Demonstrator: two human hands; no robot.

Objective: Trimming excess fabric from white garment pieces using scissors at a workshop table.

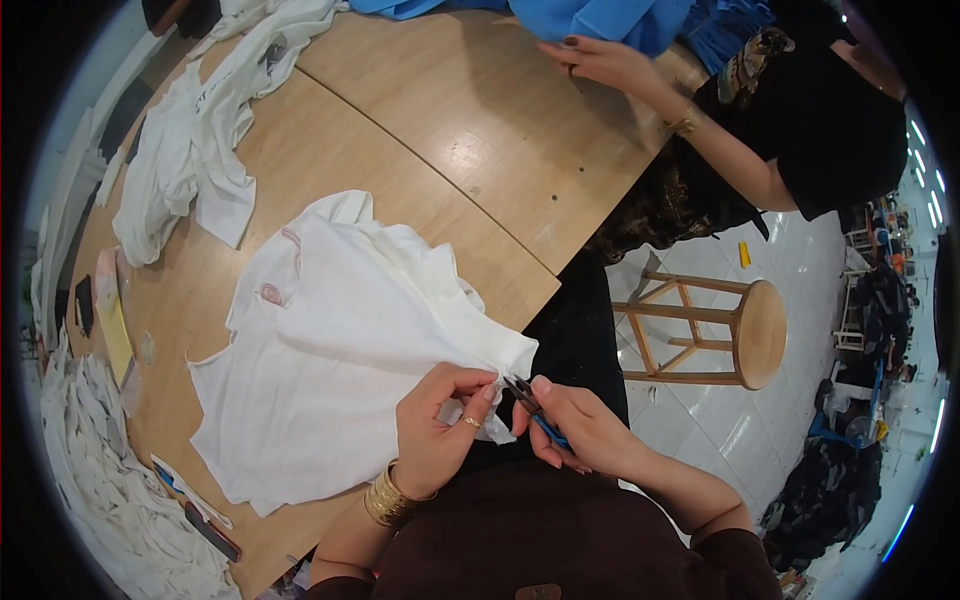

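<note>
A white garment (330,370) lies spread on the wooden table, its right end hanging over the near edge toward me. My left hand (440,415) pinches the garment's edge between thumb and fingers. Close beside it, my right hand (565,425) grips small thread snips (530,402) with blue on the handle. The dark blades point up and left, right by the cloth at my left fingertips. Whether they touch the fabric I cannot tell. A small reddish patch (271,294) shows on the garment.
More white garments lie at the far left (185,150) and in a heap at the near left (130,490). Blue cloth (600,20) covers the far edge, by a co-worker's hand (605,65). A wooden stool (758,335) stands on the tiled floor to the right.
</note>
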